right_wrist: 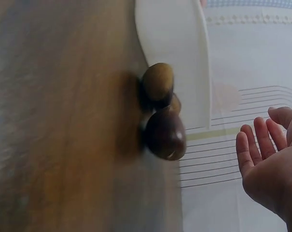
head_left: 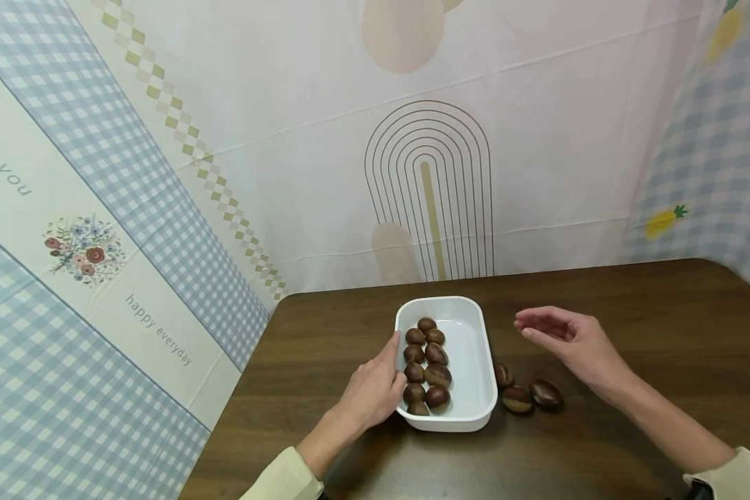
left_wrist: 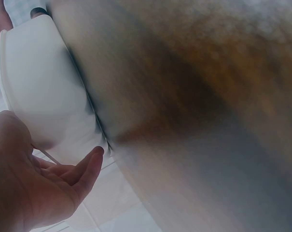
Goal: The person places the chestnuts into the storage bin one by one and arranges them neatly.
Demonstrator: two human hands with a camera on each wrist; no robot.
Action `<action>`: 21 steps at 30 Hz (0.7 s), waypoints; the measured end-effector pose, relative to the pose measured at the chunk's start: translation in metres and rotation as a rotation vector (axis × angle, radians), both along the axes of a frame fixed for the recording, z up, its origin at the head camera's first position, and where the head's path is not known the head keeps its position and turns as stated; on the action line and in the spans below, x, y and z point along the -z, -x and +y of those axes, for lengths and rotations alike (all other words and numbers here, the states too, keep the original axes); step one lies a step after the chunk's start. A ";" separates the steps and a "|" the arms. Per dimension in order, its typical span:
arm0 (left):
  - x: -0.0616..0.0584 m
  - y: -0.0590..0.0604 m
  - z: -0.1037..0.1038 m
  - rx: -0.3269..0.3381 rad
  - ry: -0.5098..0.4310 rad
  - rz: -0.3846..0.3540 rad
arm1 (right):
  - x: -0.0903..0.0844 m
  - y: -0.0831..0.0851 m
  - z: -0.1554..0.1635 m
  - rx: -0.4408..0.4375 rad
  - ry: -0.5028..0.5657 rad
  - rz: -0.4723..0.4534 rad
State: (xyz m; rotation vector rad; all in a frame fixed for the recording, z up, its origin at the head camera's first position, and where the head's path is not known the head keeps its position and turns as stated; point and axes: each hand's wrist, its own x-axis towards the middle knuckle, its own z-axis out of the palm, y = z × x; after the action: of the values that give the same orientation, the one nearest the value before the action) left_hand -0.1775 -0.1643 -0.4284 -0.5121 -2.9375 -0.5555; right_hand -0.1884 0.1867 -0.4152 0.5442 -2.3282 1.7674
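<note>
A white rectangular tray (head_left: pixel 469 361) stands on the table with several brown chestnuts (head_left: pixel 436 354) in two columns along its left half; its right half shows bare white bottom. At the tray's left side, my left hand (head_left: pixel 369 389) holds the rim, as the left wrist view (left_wrist: pixel 44 179) also shows. Three loose chestnuts (head_left: pixel 545 394) lie on the table just outside the tray's right wall, close together. Above and beyond them hovers my right hand (head_left: pixel 578 344), fingers loosely bent, nothing in it. In the right wrist view, that hand (right_wrist: pixel 276 164) is apart from the chestnuts (right_wrist: pixel 166 133).
The dark wooden table (head_left: pixel 325 326) reaches back to a wall covered by a pale patterned cloth (head_left: pixel 287 139). Blue checked cloth (head_left: pixel 100 333) hangs at the left, and more checked cloth (head_left: pixel 712 187) hangs at the right.
</note>
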 end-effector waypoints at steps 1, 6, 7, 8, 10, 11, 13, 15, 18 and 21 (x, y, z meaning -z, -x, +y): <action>0.000 0.000 0.000 0.000 -0.001 0.001 | 0.002 -0.001 0.001 0.000 -0.008 -0.006; 0.001 0.000 0.000 -0.001 0.000 0.000 | 0.013 -0.007 0.008 0.002 -0.055 -0.046; 0.000 0.000 0.000 -0.001 0.001 -0.002 | 0.016 -0.008 0.010 0.002 -0.058 -0.056; 0.000 0.000 0.000 -0.002 0.002 -0.004 | 0.018 -0.009 0.011 0.001 -0.062 -0.066; 0.000 0.000 0.000 -0.002 0.002 -0.004 | 0.022 -0.012 0.012 -0.007 -0.057 -0.089; 0.000 0.001 -0.001 -0.003 0.003 -0.006 | 0.024 -0.014 0.013 -0.013 -0.056 -0.097; 0.000 0.001 -0.001 -0.003 0.003 -0.005 | 0.027 -0.017 0.014 -0.029 -0.047 -0.116; 0.001 0.001 -0.001 -0.003 0.001 -0.004 | 0.031 -0.020 0.016 -0.043 -0.044 -0.128; 0.001 0.002 0.000 -0.003 -0.002 -0.006 | 0.034 -0.024 0.019 -0.051 -0.043 -0.137; 0.001 0.002 -0.001 -0.003 0.000 -0.004 | 0.035 -0.028 0.021 -0.053 -0.054 -0.132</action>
State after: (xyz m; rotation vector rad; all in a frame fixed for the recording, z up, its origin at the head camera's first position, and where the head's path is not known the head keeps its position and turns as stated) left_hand -0.1794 -0.1650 -0.4294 -0.5068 -2.9418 -0.5574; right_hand -0.1609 0.2077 -0.4502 0.5176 -2.4779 1.8205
